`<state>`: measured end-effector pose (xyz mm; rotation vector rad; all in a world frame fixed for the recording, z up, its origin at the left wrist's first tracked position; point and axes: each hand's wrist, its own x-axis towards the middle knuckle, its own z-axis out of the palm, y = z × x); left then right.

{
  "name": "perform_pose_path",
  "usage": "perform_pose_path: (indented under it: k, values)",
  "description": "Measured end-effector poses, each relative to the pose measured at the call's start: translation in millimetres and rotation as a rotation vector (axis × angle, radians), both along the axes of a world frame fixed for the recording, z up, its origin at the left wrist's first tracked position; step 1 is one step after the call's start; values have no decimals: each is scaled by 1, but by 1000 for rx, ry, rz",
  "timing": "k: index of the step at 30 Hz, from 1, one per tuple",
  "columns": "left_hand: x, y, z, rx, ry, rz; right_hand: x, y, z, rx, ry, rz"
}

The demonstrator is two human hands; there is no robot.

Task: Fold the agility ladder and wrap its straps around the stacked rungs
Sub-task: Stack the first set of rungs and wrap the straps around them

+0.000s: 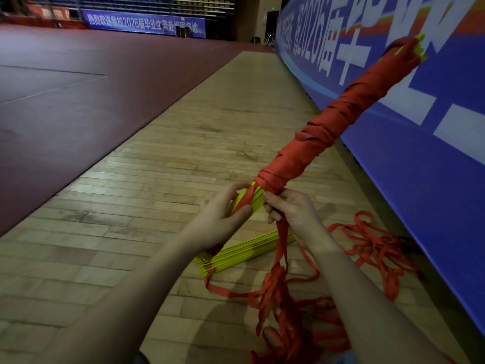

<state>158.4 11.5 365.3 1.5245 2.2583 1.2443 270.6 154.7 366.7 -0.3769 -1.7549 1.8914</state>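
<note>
Two hands share the grip: left hand (pixel 223 216) clasps the rungs (pixel 338 127) just below the wraps, right hand (pixel 291 210) pinches the strap (pixel 282 240). Slack there, seemingly tangled on the floor (pixel 183 153), could snag and loosen the turns.

2 rung bundles (pixel 338 122) (pixel 244 252), 2 hands (pixel 220 219) (pixel 294 211)

Open wooden floor (pixel 183 143) left of the left hand (pixel 223 219): free passage. Right of the right hand (pixel 291 211): blue banner wall (pixel 420 158) close by, blocking. Below both hands: second rung stack (pixel 244 252) and loose red straps (pixel 372 245) strewn over floor, tangling hazard. Wrapped bundle (pixel 338 122) slanting up ahead-right.
</note>
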Motion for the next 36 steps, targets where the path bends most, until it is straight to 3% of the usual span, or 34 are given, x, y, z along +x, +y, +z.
perform_pose_path:
  k: [6,11,15,21,25,30,36]
  values:
    - [-9,-8,14,12,3,99,-1,-9,1,-2,-12,0]
    - [4,1,-3,96,255,320,-8,-15,-2,-52,-88,-194]
    - [9,10,-11,90,353,492,-15,-19,0,-106,-85,-165]
    - [20,17,-16,116,526,553,-24,-21,0,-107,-76,-279]
    - [22,17,-8,128,390,440,-15,-14,0,-104,-67,-279]
    - [9,4,0,-42,177,151,-3,-4,-1,-55,-48,-258]
    - [14,3,2,31,-82,6,0,0,-3,-55,-19,-201]
